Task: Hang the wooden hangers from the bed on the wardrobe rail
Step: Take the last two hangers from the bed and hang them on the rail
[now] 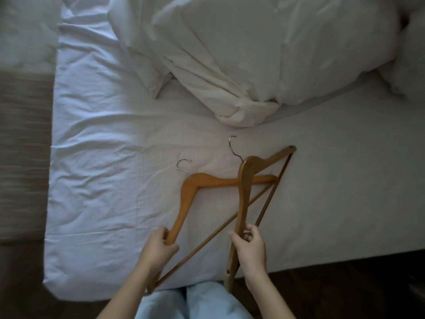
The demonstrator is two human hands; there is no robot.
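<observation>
Firmly, left hand's [159,246] grip round left wooden hanger [186,199], right hand's [251,247] round right hanger [244,178]

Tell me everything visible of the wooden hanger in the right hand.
The brown wooden hanger with a silver wire hook is a triangle: two shoulder arms and a thin crossbar. It is over the white bed sheet, hook pointing away from the person, its near end past the mattress edge. It crosses above the second wooden hanger. The right hand grips its near arm, fingers curled round the wood.
</observation>
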